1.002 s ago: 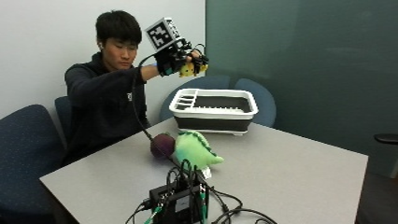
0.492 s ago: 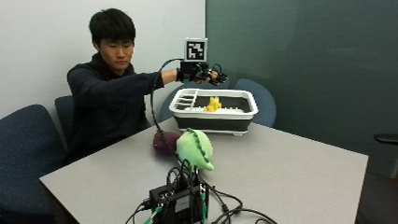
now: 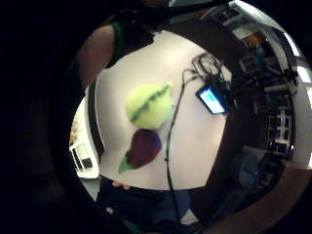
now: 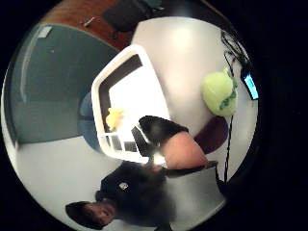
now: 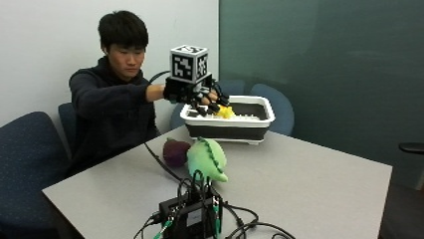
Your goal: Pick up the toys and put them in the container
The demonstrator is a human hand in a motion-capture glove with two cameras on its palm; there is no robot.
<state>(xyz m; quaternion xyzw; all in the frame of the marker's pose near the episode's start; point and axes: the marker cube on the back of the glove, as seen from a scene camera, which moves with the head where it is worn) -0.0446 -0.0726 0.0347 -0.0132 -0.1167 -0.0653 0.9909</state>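
Note:
My gloved right hand (image 5: 197, 95) hovers above the table by the near left corner of the white-rimmed container (image 5: 256, 130). Its fingers hang spread and hold nothing. A small yellow toy (image 5: 225, 112) lies inside the container; the thumb side palm view shows the same yellow toy (image 4: 114, 118) within the white rim (image 4: 102, 85). On the table below the hand, a green plush toy (image 5: 207, 158) lies against a purple plush toy (image 5: 175, 152). The little finger side palm view looks down on the green toy (image 3: 148, 105) and purple toy (image 3: 144, 146).
A black electronics box (image 5: 189, 215) with a tangle of cables sits at the table's front edge, and one cable (image 5: 159, 162) runs past the purple toy. Blue chairs (image 5: 26, 164) stand around the table. Bare tabletop (image 5: 311, 184) lies to the right.
One second ago the hand held the yellow toy up beside the container. It then let the toy go into the container and has since drawn back and lower, empty.

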